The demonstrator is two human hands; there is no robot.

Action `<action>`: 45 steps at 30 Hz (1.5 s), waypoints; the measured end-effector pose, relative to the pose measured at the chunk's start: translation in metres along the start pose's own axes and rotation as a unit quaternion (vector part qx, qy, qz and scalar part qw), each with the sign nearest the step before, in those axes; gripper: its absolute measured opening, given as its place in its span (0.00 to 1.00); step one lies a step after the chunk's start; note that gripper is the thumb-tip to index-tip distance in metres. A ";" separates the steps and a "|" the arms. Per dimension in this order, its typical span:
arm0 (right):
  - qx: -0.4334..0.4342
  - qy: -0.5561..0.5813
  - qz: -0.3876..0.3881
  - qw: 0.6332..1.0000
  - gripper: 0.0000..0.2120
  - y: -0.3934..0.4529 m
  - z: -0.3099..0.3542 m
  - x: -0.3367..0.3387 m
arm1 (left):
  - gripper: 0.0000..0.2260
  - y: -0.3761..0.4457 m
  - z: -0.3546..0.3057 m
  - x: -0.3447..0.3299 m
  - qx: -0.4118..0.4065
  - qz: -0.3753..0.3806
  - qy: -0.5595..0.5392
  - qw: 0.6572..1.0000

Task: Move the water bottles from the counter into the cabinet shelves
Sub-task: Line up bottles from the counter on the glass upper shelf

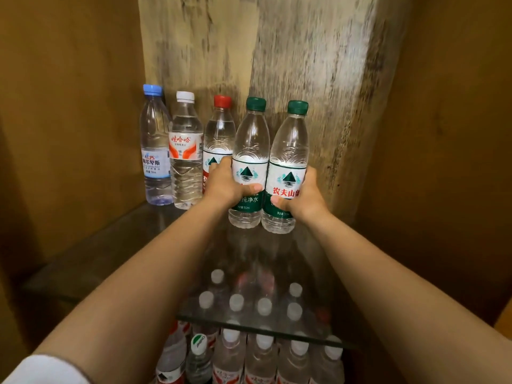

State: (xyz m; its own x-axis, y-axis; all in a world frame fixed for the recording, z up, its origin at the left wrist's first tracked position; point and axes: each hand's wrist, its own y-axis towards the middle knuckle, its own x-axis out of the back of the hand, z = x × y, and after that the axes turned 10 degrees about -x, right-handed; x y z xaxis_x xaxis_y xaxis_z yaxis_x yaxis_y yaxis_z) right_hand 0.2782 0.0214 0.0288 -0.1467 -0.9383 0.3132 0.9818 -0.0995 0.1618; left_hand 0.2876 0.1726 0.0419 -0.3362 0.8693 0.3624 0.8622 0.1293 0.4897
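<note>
Below the clear glass shelf (83, 261), white-capped bottles (264, 353) crowd. On it, left hand (224, 184) and right hand (304, 195) each wrap a green-capped clear water bottle (250, 151) (289, 159) (upright, side by side), likely extending the row beside the red-capped bottle (220, 128).

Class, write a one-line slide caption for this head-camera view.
Both hands, left hand and right hand, each hold a green-capped bottle over the glass shelf.

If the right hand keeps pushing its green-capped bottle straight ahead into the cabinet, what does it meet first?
Probably the cabinet's weathered back panel. The right hand grips the right green-capped bottle, and nothing stands between that bottle and the panel, though depth is hard to judge.
</note>
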 end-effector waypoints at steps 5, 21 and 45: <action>0.012 0.012 -0.012 1.000 0.36 0.016 -0.003 -0.008 | 0.30 0.002 0.005 -0.013 -0.037 -0.081 0.066 0.994; 0.027 -0.010 -0.041 0.999 0.37 0.043 -0.009 -0.015 | 0.28 -0.001 0.001 -0.039 -0.051 -0.191 0.153 0.968; 0.029 -0.036 -0.033 0.998 0.39 0.042 -0.009 -0.015 | 0.33 -0.008 0.012 -0.045 -0.083 -0.150 0.232 0.958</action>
State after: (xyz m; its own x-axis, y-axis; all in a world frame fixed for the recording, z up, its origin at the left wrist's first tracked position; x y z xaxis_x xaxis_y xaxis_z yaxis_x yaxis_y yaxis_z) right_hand 0.3230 0.0283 0.0223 -0.2212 -0.9036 0.3669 0.9613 -0.1385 0.2383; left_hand 0.3007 0.1386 0.0125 -0.7245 0.4943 0.4804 0.6417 0.2292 0.7319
